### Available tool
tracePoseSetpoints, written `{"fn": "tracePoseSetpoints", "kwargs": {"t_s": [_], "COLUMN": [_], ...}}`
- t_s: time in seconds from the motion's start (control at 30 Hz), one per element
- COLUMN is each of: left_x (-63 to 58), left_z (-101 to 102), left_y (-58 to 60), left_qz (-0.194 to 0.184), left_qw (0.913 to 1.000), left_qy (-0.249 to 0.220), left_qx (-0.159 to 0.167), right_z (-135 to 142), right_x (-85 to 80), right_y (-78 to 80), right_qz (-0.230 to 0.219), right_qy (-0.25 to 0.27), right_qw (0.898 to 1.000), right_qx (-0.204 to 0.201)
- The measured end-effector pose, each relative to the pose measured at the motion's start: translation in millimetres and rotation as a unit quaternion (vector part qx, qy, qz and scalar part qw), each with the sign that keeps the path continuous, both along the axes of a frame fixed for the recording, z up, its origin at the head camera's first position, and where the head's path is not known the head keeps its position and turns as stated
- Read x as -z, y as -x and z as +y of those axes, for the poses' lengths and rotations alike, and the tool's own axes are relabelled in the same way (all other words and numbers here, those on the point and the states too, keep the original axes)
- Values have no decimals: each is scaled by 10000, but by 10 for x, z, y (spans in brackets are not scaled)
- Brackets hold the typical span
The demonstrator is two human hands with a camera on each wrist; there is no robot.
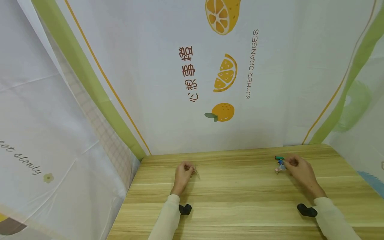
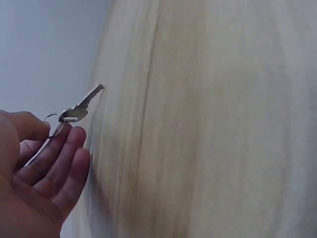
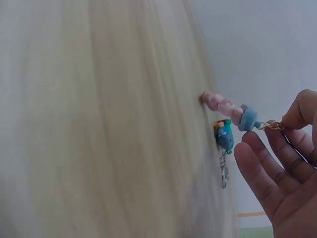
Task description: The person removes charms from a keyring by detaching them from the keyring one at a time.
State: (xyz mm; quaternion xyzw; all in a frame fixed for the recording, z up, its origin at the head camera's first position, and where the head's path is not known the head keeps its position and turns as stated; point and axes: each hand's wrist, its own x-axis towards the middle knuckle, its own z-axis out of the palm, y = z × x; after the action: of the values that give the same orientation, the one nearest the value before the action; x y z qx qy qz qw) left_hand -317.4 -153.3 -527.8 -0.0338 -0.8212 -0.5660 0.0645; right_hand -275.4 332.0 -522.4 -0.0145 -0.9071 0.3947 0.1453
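My left hand [image 1: 182, 176] is above the left part of the wooden table. Thumb and fingertips pinch a thin metal ring with a silver key [image 2: 79, 109] hanging from it, its blade pointing away from the hand. On the right, my right hand [image 1: 301, 169] holds a keychain charm [image 3: 225, 106] by its small gold chain [image 3: 274, 125], between thumb and index finger. The charm is a string of pink pieces with a fuzzy light-blue piece near the chain. Close beside it lies a blue and green figure keychain [image 3: 224, 138] with a silver chain and split ring [image 3: 224, 177].
The wood-grain table [image 1: 234, 200] ends at a white curtain [image 1: 162, 100] printed with oranges. More printed cloth hangs at the left and right sides. A black wrist mount [image 1: 185, 209] sits at the left wrist, another black mount [image 1: 306, 210] at the right.
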Motion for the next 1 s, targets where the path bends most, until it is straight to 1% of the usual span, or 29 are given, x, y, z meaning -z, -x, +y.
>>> {"fn": "tracePoseSetpoints", "kwargs": {"t_s": [0.07, 0.2, 0.37, 0.47, 0.67, 0.73, 1.0], "left_x": [11, 18, 17, 19, 24, 27, 53], "left_z": [-8, -22, -28, -31, -30, -32, -77], "left_y": [-2, -7, -5, -1, 13, 17, 25], "left_qz": [-35, -26, 108, 157, 156, 145, 115], "left_qw": [9999, 9994, 9969, 9938, 9860, 9841, 9802], "left_qy": [123, 340, 771, 1091, 1628, 1722, 1916], "left_qx": [-46, -80, -88, -108, -332, -403, -480], "right_z": [18, 54, 93, 110, 155, 167, 197], "right_x": [15, 44, 76, 100, 160, 168, 146], "right_y": [-9, -21, -20, -23, -36, -42, -67], "right_qz": [-111, -186, -146, -150, -228, -281, -611], "right_qy": [-15, -93, -192, -267, -436, -461, -574], "right_qw": [9999, 9997, 9993, 9989, 9981, 9978, 9951], "right_qx": [22, 138, 285, 350, 380, 386, 518]}}
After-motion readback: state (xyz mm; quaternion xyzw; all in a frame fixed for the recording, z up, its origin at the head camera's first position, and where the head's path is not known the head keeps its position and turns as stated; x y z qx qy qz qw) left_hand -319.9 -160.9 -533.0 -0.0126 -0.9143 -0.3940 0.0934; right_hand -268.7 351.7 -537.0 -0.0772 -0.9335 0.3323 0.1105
